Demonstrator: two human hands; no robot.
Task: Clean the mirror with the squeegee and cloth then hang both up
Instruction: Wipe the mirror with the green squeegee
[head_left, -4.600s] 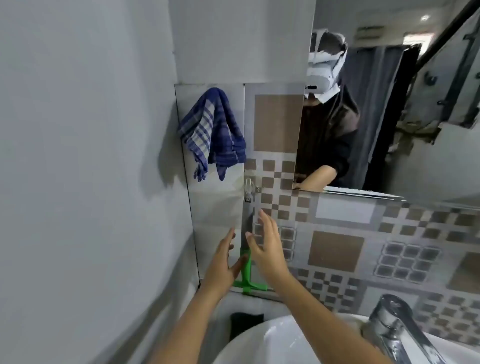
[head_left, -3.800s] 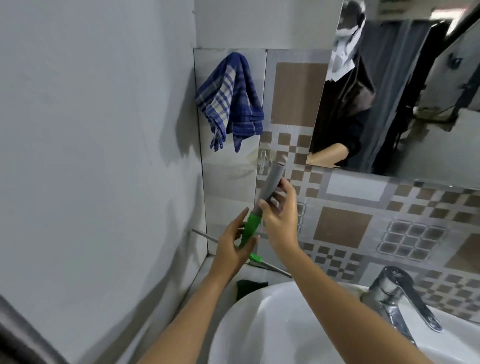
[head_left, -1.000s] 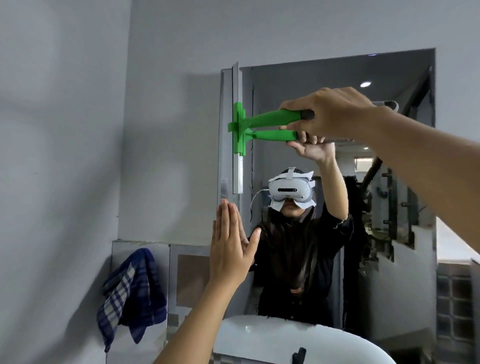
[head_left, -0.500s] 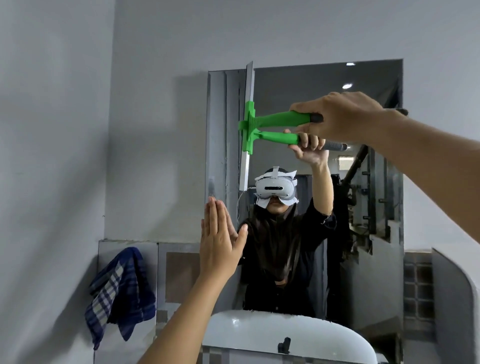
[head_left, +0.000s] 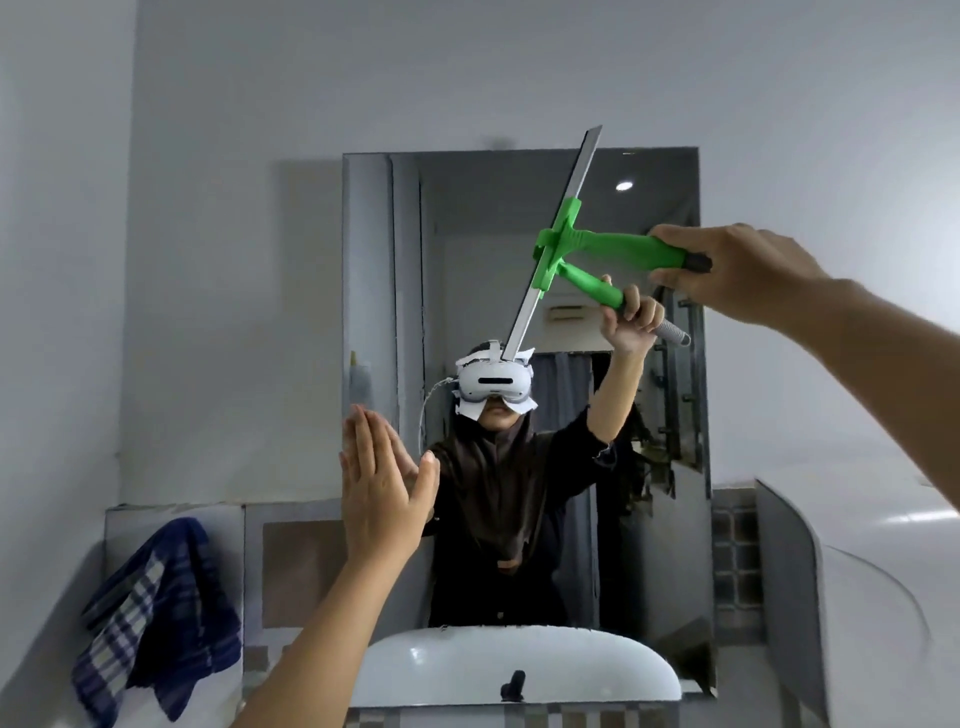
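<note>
A rectangular mirror (head_left: 660, 447) hangs on the grey wall above the basin. My right hand (head_left: 748, 273) grips the handle of a green squeegee (head_left: 602, 244), whose long grey blade lies tilted against the upper middle of the glass. My left hand (head_left: 382, 488) is flat, fingers together and pointing up, pressed on the mirror's lower left part. A blue checked cloth (head_left: 156, 629) hangs on the tiled wall at the lower left, apart from both hands.
The white basin shows only as a reflection (head_left: 514, 670) along the mirror's bottom edge. Patterned wall tiles (head_left: 301, 566) run below and beside the mirror. A grey side wall (head_left: 57, 312) stands close on the left. A person wearing a headset is reflected in the glass.
The squeegee has slid right across the mirror and its blade has tilted from upright to slanted. My left hand stays flat on the glass. The view has shifted right.
</note>
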